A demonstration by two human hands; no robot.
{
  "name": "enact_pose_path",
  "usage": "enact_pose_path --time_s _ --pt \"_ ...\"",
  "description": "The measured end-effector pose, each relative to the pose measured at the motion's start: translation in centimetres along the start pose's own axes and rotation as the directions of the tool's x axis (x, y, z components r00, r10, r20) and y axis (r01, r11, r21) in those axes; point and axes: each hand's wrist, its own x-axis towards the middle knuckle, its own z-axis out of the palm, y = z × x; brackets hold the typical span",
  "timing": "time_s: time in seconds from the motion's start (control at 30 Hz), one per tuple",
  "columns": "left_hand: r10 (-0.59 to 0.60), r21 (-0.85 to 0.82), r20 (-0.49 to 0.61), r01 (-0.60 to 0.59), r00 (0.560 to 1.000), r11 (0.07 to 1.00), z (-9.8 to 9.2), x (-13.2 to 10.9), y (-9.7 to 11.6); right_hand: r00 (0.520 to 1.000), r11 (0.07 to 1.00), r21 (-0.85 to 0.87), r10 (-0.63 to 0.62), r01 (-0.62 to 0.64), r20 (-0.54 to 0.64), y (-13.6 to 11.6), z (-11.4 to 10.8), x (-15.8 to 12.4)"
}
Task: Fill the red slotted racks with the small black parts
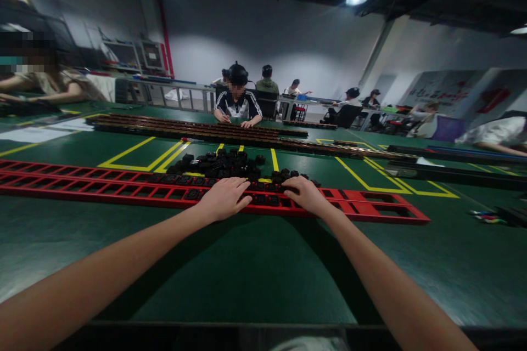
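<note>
- Red frame (pixel 263 210) lies flat on the green table (pixel 255 274), just in front of a loose heap of black parts (pixel 222 163).
- Both hands are at its middle stretch, where some openings hold square black modules (pixel 272 199); from my remote seat I take the step in hand to be seating or straightening these.
- My left hand (pixel 224 197) lies over the frame, fingers loosely extended, thumb held apart.
- My right hand (pixel 307 196) has its fingers bent towards the far row; whether they pinch a part, I cannot tell (the tips are too small on my feed).
- To do it well, I would steady the rail with the left, square each module to its opening, then press evenly until it sits level, without nudging its neighbours.
- Long axis: left to right across my view, with the right end slanting slightly nearer me; the left end runs out of sight.
- Its two rows of openings face upward, parallel to that axis.
</note>
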Motion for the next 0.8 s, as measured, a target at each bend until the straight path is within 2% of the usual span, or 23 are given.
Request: enact_pose_path --time_s 0.8 --pt "-0.008 -0.042 -0.008 0.008 1.000 0.999 0.01 0.00 -0.08 1.000 1.000 -0.008 0.009 -0.009 0.009 -0.09 -0.09 -0.02"
